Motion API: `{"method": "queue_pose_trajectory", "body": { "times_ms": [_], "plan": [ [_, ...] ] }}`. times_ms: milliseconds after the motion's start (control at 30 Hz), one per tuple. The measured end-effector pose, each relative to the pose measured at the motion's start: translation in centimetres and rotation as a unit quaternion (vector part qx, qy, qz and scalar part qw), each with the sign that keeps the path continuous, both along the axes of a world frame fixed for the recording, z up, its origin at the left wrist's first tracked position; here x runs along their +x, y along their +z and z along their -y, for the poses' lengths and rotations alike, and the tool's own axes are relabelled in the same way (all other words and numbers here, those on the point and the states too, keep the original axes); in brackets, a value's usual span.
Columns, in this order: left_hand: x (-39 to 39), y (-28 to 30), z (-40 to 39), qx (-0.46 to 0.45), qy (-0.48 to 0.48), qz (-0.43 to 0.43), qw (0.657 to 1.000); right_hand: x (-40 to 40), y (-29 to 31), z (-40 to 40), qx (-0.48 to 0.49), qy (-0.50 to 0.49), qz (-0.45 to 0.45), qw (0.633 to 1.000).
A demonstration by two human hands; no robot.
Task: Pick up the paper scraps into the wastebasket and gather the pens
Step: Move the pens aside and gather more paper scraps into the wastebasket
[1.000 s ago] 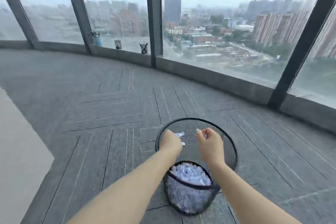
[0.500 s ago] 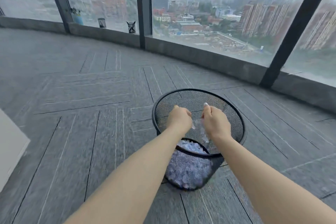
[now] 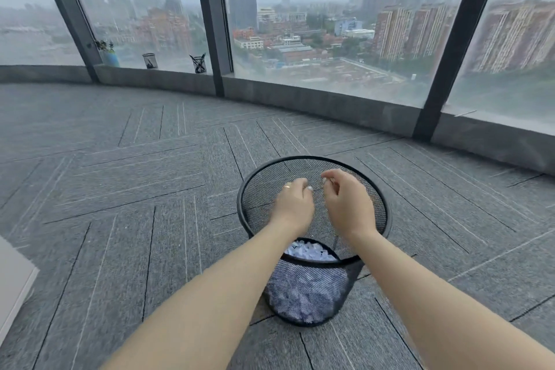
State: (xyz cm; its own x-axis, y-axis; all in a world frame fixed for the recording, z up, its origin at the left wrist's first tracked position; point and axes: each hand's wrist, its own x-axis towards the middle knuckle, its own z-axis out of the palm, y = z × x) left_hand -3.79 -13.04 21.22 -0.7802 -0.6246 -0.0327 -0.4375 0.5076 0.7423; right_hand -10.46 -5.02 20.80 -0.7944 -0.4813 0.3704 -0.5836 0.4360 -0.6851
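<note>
both my hands hang over the mouth of the black mesh wastebasket [image 3: 312, 243], which stands on the grey carpet floor [image 3: 120, 219] just in front of me. my left hand [image 3: 295, 203] has its fingers curled in, with a ring showing on one, and my right hand [image 3: 348, 204] is curled much the same, thumb and forefinger drawn together as if pinching; whether either grip has a last sliver of paper in it i cannot tell, since nothing white shows between the fingers. the paper scraps [image 3: 310, 251] lie in a pale heap at the bottom of the basket, showing from above and through the mesh wall. no loose scraps show on the stretch of floor i can see, so i judge the paper half of the job is done or very nearly so. the pens are another matter: none are in my hands or near them. far off on the window ledge [image 3: 156, 76] stand two dark mesh pen cups [image 3: 198, 63], one with what look like pens in it, beside a small potted plant [image 3: 108, 54]. gathering the pens looks to be what is left.
</note>
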Motion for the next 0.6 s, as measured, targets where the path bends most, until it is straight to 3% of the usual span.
{"method": "queue_pose_trajectory", "body": {
  "times_ms": [67, 200, 333, 467, 600],
  "plan": [
    [0.6, 0.8, 0.3, 0.051, -0.004, -0.007, 0.999, 0.4, 0.2, -0.4, -0.002, 0.044, 0.029, 0.999],
    [1.4, 2.4, 0.3, -0.005, -0.038, 0.054, 0.998, 1.3, 1.3, -0.8, 0.075, 0.099, 0.158, 0.980],
    [2.5, 2.8, -0.2, -0.029, -0.033, 0.052, 0.998, 2.3, 2.9, -1.2, 0.042, 0.092, 0.265, 0.959],
    [5.2, 2.2, -0.3, -0.040, -0.022, 0.028, 0.999, 5.0, 2.8, -3.1, 0.001, 0.074, 0.206, 0.976],
    [7.2, 1.4, -1.2, -0.189, -0.098, 0.022, 0.977, 8.6, 0.6, -5.2, 0.055, 0.114, 0.014, 0.992]
  ]
}}
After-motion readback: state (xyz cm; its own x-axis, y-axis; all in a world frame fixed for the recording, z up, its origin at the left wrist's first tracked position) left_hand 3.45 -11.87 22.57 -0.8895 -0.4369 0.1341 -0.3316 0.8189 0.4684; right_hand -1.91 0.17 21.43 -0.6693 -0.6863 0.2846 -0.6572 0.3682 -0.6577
